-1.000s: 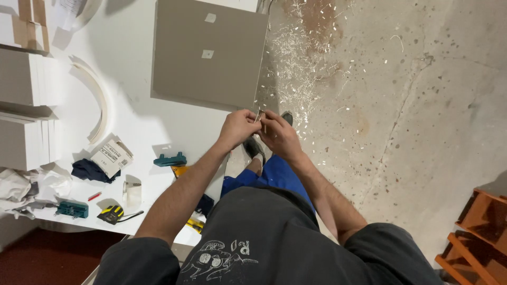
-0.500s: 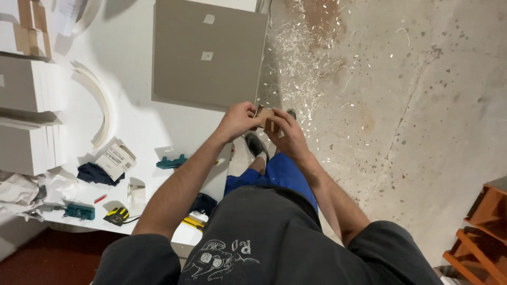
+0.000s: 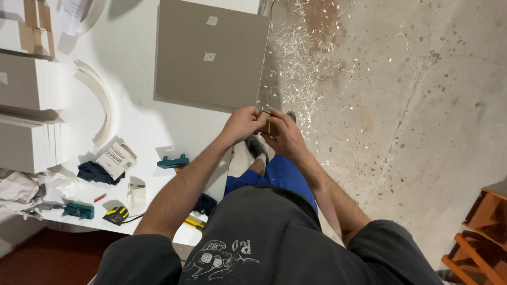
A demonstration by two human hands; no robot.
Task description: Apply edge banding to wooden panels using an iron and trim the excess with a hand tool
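My left hand [image 3: 244,123] and my right hand [image 3: 285,136] meet in front of me, just past the edge of the white table [image 3: 137,116]. Both close on a small brown block-like object [image 3: 265,122] held between the fingers. What the object is I cannot tell. A grey rectangular panel [image 3: 211,53] with two small white stickers lies flat on the table just beyond my hands.
On the table lie stacked white boards [image 3: 29,113], a curved white strip [image 3: 105,105], a small box [image 3: 116,157], a dark cloth [image 3: 95,172], teal plastic parts [image 3: 173,161], a tape measure [image 3: 117,215]. Shavings [image 3: 306,68] litter the concrete floor. Orange wooden frames [image 3: 483,232] stand at right.
My hands have shifted slightly toward me and to the right, still working the small brown object between the fingers. The view has tilted a little.
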